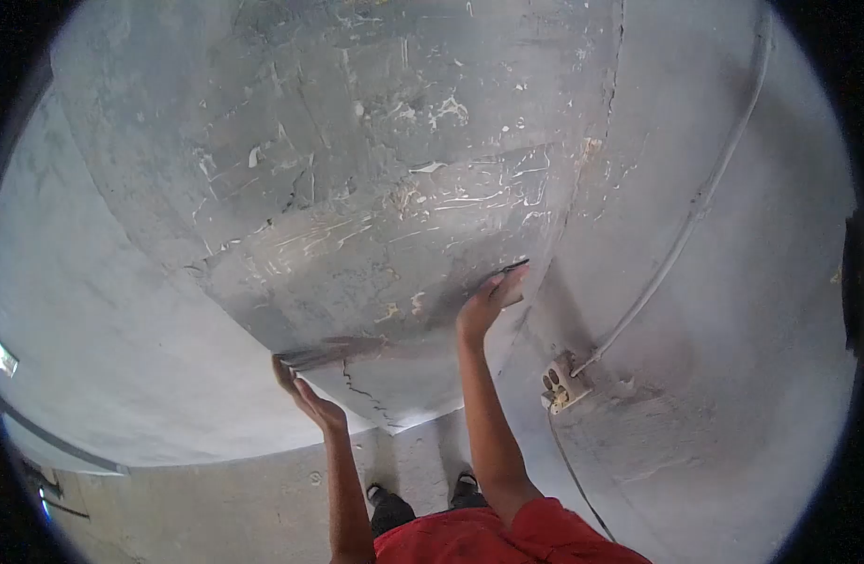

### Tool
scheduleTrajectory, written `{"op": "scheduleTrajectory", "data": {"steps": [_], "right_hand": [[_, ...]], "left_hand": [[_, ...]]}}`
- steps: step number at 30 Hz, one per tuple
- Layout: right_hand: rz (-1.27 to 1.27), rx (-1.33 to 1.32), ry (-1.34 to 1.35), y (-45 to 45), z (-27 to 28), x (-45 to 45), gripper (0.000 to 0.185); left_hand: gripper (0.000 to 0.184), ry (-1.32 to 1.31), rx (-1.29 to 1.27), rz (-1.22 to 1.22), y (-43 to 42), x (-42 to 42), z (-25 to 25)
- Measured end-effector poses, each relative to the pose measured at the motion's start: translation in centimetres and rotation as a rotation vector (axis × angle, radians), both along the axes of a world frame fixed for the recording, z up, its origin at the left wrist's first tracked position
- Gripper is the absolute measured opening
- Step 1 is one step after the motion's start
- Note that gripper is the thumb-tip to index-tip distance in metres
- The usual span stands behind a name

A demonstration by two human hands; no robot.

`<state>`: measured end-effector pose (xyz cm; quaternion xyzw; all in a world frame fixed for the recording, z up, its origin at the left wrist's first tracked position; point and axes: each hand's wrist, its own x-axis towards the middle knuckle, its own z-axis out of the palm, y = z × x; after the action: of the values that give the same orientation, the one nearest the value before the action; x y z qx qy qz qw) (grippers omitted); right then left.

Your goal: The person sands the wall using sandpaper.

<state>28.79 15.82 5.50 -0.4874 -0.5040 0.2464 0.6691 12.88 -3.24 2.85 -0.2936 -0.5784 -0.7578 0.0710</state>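
Note:
A grey, scraped wall (357,226) with pale streaks and patches fills the middle of the head view. My left hand (314,399) is at its lower left edge, fingers stretched up and to the left with the thumb apart. I see nothing held in it. Higher and to the right, my right hand (486,305) lies close against the wall beside the inner corner, its fingers partly hidden. A thin, dark-edged flat piece (515,265) shows along its fingertips; its kind cannot be made out. Dark shadows fall on the wall by both hands.
On the right wall hangs a socket box (565,383), fed by a pale conduit (681,235), with a dark cord (573,465) running down. A crack (352,381) marks the wall's lower part. My feet stand on the concrete floor (234,503) close to the wall.

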Motion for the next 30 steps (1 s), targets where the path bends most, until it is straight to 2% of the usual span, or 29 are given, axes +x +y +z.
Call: {"op": "scheduleTrajectory", "data": {"steps": [3,5,6,7,8,9,11,14,17,19,22,23,25,26,28,30], "right_hand": [[0.043,0.033,0.014,-1.1,-2.8,-0.2,0.057],[0.137,0.049,-0.388,-4.4,-8.0,-2.1,0.056],[0.145,0.052,-0.379,-5.2,-9.0,-2.1,0.056],[0.246,0.159,-0.578,-5.6,-8.9,-1.6,0.054],[0.339,0.273,-0.780,-5.4,-8.6,-1.5,0.053],[0.334,0.281,-0.783,-4.1,-8.0,-1.7,0.053],[0.187,0.528,-0.861,-2.8,-1.6,-1.5,0.047],[0.153,0.628,-0.834,-2.5,4.0,-2.0,0.046],[0.219,0.587,-0.931,-2.7,-2.2,-1.6,0.045],[0.275,0.522,-1.111,-2.8,-8.9,-0.7,0.045],[0.226,0.621,-1.096,-2.2,-8.9,-0.7,0.046],[0.205,0.660,-1.032,-2.2,-6.4,-1.2,0.047],[0.188,0.713,-0.898,-2.0,3.2,-2.6,0.046],[0.195,0.723,-0.829,-2.1,6.7,-3.0,0.046],[0.138,0.747,-0.819,-1.9,8.4,-3.5,0.047],[0.104,0.746,-0.832,-1.9,7.3,-3.8,0.048]], "left_hand": [[0.080,0.047,-0.165,-0.072,-0.5,0.8,-1.8],[0.077,0.099,-0.238,-0.103,-0.5,1.0,-1.8],[0.076,0.056,-0.291,-0.138,-0.5,-0.2,-4.0],[0.075,0.010,-0.340,-0.176,-0.4,-0.4,-3.6],[0.075,0.016,-0.329,-0.175,-0.3,-0.5,-3.2],[0.075,0.074,-0.323,-0.171,-0.5,-0.3,-3.1],[0.076,0.120,-0.328,-0.178,-0.6,0.4,-2.2],[0.077,0.139,-0.326,-0.136,0.6,0.1,-2.8],[0.078,0.101,-0.424,-0.083,1.4,-0.8,-3.6],[0.084,0.093,-0.480,-0.103,1.6,-1.9,-4.3],[0.092,0.066,-0.568,-0.131,1.9,-2.7,-5.4],[0.092,0.063,-0.568,-0.129,1.7,-1.9,-4.2],[0.096,-0.054,-0.544,-0.268,1.5,0.2,0.2],[0.096,-0.056,-0.552,-0.268,1.6,0.3,0.4],[0.098,-0.061,-0.563,-0.273,1.5,0.1,0.6],[0.098,-0.015,-0.547,-0.186,2.4,-0.9,-2.3]]}}
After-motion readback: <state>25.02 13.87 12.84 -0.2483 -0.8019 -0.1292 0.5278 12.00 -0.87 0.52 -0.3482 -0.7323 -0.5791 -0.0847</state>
